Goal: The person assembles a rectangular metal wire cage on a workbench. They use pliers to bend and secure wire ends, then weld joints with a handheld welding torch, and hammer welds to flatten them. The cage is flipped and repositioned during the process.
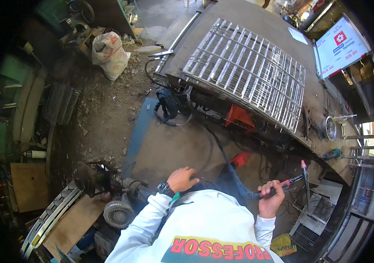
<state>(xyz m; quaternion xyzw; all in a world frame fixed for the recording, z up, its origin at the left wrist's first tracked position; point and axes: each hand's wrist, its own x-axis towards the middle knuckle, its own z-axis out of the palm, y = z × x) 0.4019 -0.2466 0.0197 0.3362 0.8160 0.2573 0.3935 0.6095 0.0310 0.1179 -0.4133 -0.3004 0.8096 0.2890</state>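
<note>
In my right hand (271, 198) is a TIG welding torch (293, 180), its fingers wrapped round the red and black handle. The torch's pinkish cup points up and its long dark back cap points down. A thick dark cable sleeve (235, 177) runs from the handle toward the space under the worktable. My left hand (182, 179), with a dark watch at the wrist, rests in front of my body with its fingers stretched out and holds nothing. A shiny metal grille (248, 65) of crossed bars lies on the worktable (257, 19), apart from both hands.
Beneath the table edge sits an orange-red box (240, 117). A metal bowl (329, 128) and a teal power tool (331, 154) lie at the table's right. Rubble and a white sack (110, 55) are at far left; a bench grinder (92, 177) stands near left.
</note>
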